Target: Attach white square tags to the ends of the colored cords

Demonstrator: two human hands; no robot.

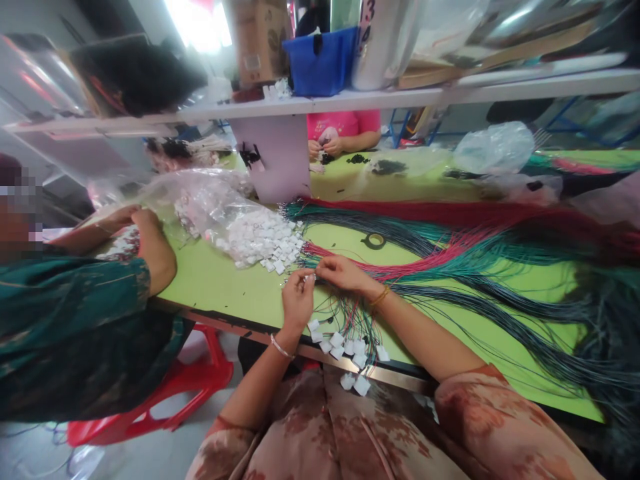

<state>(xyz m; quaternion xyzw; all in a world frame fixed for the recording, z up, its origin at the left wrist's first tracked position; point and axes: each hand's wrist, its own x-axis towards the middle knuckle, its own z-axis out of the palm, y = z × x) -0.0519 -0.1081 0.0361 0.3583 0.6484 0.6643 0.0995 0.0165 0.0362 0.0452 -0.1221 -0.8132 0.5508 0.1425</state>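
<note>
White connectors [337, 341], about eleven near you | your left fingers [309, 283] clamp one small piece [315, 276] | your right fingers [327, 265] together

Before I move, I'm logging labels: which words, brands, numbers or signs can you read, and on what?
"13", seemingly, on the tall white object.
Below it, perhaps "4", blurred.
Too small or blurred to read: marks on the cardboard box, clear bag and pink shirt.
</note>
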